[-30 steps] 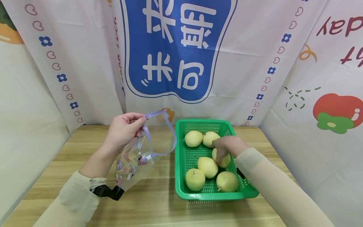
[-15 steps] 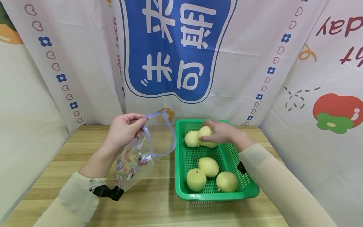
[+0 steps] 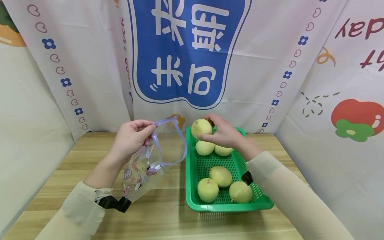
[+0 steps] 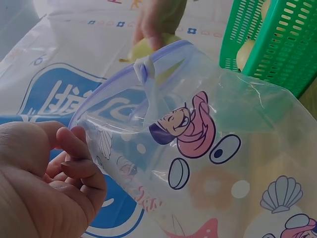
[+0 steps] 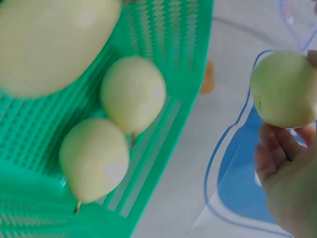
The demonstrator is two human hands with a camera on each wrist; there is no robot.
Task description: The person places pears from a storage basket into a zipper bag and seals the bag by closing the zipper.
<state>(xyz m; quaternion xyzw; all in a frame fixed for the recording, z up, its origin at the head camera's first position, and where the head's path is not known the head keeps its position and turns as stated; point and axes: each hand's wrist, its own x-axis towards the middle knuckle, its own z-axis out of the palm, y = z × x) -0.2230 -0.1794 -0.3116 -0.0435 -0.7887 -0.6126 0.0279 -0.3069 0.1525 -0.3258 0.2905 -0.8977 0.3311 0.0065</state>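
My left hand [image 3: 132,136] pinches the rim of a clear zip bag [image 3: 144,176] between thumb and fingers. The bag has a purple zip edge and cartoon prints, and its mouth gapes toward the right. In the head view my right hand [image 3: 222,131] grips a pale yellow-green pear [image 3: 201,128] above the far left corner of the green basket [image 3: 189,200]. That pear shows whole in the right wrist view, with fingers curled under it. In the left wrist view, part of the held pear [image 4: 143,49] appears just beyond the bag's mouth.
Several more pears rest in the basket: two at the far end, such as the far left pear [image 3: 205,148], and others at the near end, such as the near right pear [image 3: 240,192]. The basket stands on a wooden table [image 3: 156,220] before a printed cloth backdrop [image 3: 255,83].
My right hand has taken a pear from the basket's right side, lifted it and carried it leftward past the far pears. The left hand and the bag have stayed in place.
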